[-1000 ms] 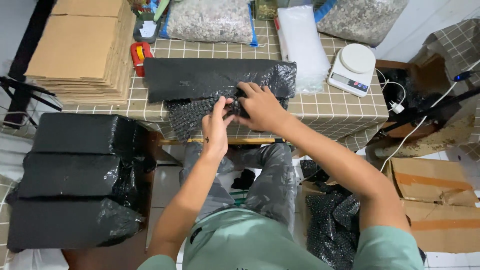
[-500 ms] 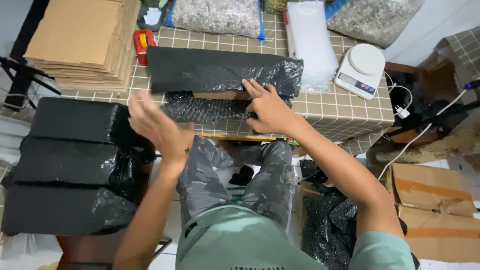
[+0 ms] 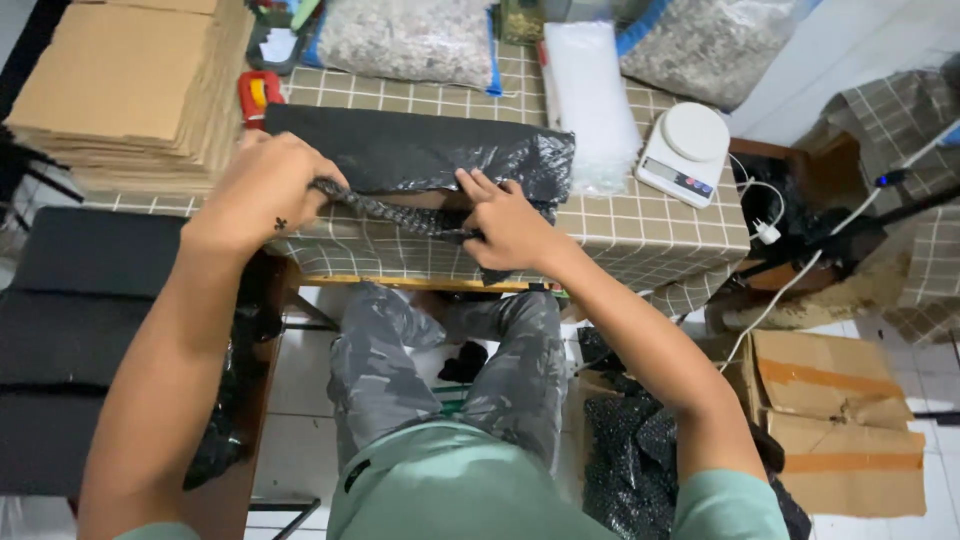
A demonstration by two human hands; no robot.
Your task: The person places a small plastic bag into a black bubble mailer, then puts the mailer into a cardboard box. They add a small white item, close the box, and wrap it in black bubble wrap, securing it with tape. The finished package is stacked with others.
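A long black plastic-wrapped package [image 3: 420,150] lies across the checked table [image 3: 640,225]. In front of it lies a strip of black bubble wrap [image 3: 400,212]. My left hand [image 3: 262,190] grips the strip's left end and lifts it slightly. My right hand [image 3: 508,222] presses the strip's right end down against the tabletop, fingers touching the package's front edge. I sit at the table, my knees under its front edge.
A stack of flat cardboard [image 3: 125,85] lies at the left, a red tape dispenser [image 3: 252,93] beside it. A white scale [image 3: 685,150] and clear bubble roll [image 3: 590,100] sit right. Black wrapped parcels [image 3: 90,330] are stacked at my left, cardboard boxes [image 3: 835,420] on the floor right.
My left hand left the middle of the table, swung out to the left, and now grips the bubble wrap's left end. My right hand stayed pressing on the wrap.
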